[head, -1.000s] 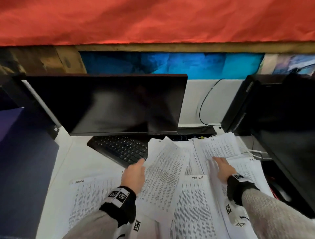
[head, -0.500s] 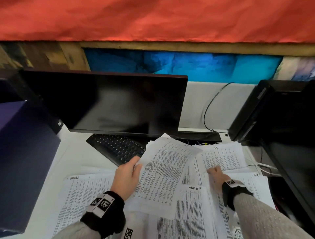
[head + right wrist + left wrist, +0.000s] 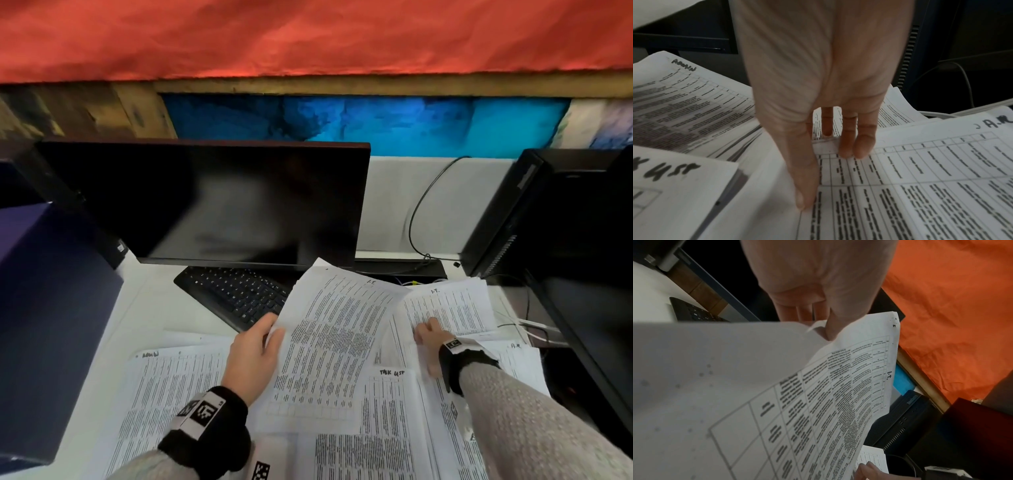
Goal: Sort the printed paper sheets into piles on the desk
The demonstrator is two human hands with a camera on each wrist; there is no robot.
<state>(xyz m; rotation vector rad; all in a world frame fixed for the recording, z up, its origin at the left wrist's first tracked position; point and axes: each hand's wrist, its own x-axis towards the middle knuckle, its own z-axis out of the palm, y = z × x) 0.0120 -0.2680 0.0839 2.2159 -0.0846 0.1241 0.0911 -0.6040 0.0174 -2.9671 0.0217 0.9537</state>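
My left hand (image 3: 262, 346) pinches a stack of printed sheets (image 3: 329, 342) by its left edge and holds it lifted above the desk; the top sheet (image 3: 838, 394) is marked "I.T.". My right hand (image 3: 428, 341) lies with straight fingers (image 3: 861, 144) on the pile marked "A.R" (image 3: 931, 178) at the right. Behind it lies another "I.T." pile (image 3: 452, 308). A pile marked "Admin" (image 3: 171, 387) lies at the left, and one marked "Task list" (image 3: 390, 404) in the front middle.
A black monitor (image 3: 212, 202) stands behind the papers with a black keyboard (image 3: 233, 294) under it. A dark computer case (image 3: 561, 219) and cables (image 3: 524, 329) are at the right. A dark blue box (image 3: 44, 325) stands at the left on the white desk (image 3: 150, 308).
My left hand has raised the held stack and swung it to the right, toward the back right pile. My right hand has drawn back a little along the right-hand pile.
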